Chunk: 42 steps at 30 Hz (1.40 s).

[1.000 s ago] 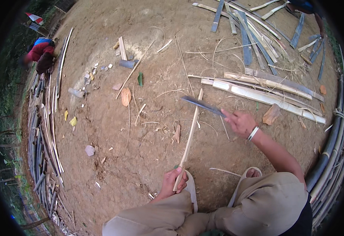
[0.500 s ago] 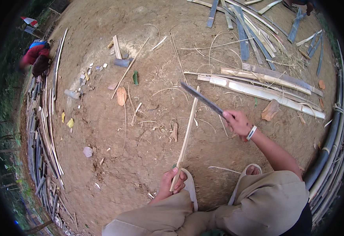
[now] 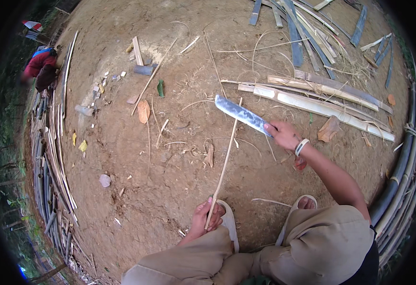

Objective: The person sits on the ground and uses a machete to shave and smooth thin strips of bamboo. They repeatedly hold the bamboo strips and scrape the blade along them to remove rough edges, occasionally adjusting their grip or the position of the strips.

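Since the earlier frame, the machete (image 3: 242, 114) has been raised, its blade now crossing the upper end of the thin bamboo strip (image 3: 223, 166). Its handle is clenched in the right hand (image 3: 282, 135). The strip's lower end is pinched in the left hand (image 3: 204, 219) beside a white sandal (image 3: 229, 223), above bare dirt ground (image 3: 136, 175). Split bamboo poles (image 3: 322, 102) are seen beyond.

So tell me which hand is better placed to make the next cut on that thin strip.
Right. The right hand already grips the big knife, its blade raised beside the thin bamboo strip. The left hand is occupied holding the strip's near end by the sandal.
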Each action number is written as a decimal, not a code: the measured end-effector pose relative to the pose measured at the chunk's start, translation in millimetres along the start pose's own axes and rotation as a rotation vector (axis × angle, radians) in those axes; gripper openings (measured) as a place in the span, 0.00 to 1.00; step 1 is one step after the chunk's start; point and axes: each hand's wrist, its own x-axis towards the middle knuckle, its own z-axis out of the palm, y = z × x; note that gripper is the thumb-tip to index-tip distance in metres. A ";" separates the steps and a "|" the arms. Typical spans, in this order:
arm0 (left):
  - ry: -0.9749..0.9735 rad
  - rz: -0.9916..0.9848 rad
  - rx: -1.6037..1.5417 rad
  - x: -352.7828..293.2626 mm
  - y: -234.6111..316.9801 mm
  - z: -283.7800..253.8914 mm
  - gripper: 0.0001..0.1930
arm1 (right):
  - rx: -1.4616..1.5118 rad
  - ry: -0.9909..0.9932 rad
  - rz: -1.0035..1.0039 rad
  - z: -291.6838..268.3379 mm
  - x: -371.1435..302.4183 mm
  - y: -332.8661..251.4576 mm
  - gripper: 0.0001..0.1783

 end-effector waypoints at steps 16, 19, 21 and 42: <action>-0.018 0.001 -0.038 1.7 -3.2 -3.7 0.23 | -0.035 0.055 -0.080 9.7 -8.3 -0.6 0.25; -0.029 -0.002 -0.043 1.8 -3.2 -5.4 0.23 | -0.052 -0.029 -0.022 3.0 -20.6 -15.3 0.25; -0.011 -0.005 -0.032 -0.4 -2.0 -6.7 0.23 | -0.068 -0.077 -0.034 1.4 -16.6 -13.3 0.25; 0.019 -0.039 -0.035 0.0 -2.7 -0.8 0.23 | 0.009 -0.135 -0.136 10.7 -60.0 -12.3 0.27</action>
